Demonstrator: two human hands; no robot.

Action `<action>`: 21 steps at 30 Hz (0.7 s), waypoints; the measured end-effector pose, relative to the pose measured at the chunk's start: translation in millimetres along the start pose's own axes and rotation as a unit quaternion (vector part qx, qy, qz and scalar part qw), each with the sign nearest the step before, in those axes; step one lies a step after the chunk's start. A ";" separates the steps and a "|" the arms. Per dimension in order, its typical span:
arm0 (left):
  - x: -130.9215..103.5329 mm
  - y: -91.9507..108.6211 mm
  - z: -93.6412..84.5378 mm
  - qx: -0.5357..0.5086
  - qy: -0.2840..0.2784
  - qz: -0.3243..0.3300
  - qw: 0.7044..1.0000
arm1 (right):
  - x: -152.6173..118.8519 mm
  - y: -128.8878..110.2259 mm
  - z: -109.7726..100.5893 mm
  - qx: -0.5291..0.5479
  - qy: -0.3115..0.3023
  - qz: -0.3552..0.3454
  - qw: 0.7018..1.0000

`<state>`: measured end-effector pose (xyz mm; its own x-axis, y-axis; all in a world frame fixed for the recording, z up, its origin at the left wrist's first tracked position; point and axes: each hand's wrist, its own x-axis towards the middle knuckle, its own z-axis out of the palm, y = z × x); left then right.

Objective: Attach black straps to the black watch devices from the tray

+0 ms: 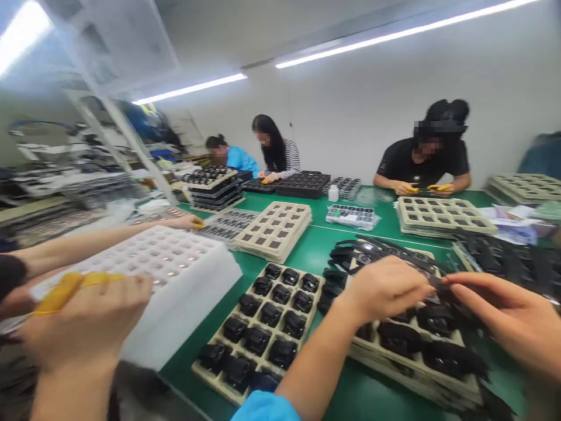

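My left hand, its forearm rising from a blue sleeve, is closed with its fingertips on a thin black strap that looks like a watch strap. From the right, my right hand pinches the same strap between thumb and fingers. Both hands are above a stack of beige trays loaded with black watch-like pieces and more dark straps. To the left lies another beige tray, its pockets filled with black watch-like pieces. Fine detail between my fingertips is blurred.
At left, a co-worker's hand with yellow finger covers is beside a white foam block. Further back are a beige tray stack, dark trays, a white bottle and several seated people. Black straps lie at right.
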<state>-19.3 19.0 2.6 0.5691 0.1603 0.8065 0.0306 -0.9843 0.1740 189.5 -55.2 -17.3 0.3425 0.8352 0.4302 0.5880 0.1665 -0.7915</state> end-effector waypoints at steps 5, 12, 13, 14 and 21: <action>1.4 -10.5 -23.9 0.014 0.177 -0.105 0.979 | 9.1 -12.0 -0.2 -0.013 0.019 -0.002 1.000; -1.9 -4.8 -37.4 0.012 0.211 -0.118 0.970 | 52.3 -16.0 62.1 -0.114 -0.246 -0.094 0.958; -2.0 -3.9 -38.4 0.008 0.212 -0.119 0.970 | 58.1 -13.4 69.5 -0.125 -0.276 -0.098 0.948; -1.9 -3.0 -39.1 0.004 0.212 -0.118 0.970 | 62.5 -10.4 75.7 -0.134 -0.299 -0.100 0.939; -1.8 -0.1 -41.7 -0.019 0.215 -0.106 0.971 | 68.5 -4.6 77.8 -0.208 -0.334 -0.103 0.914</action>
<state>-54.7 21.9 24.6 0.1576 0.3832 0.9101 0.0753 -0.9236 0.3758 153.2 42.0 -18.0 -0.2483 0.9652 0.0815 0.8648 0.2588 -0.4302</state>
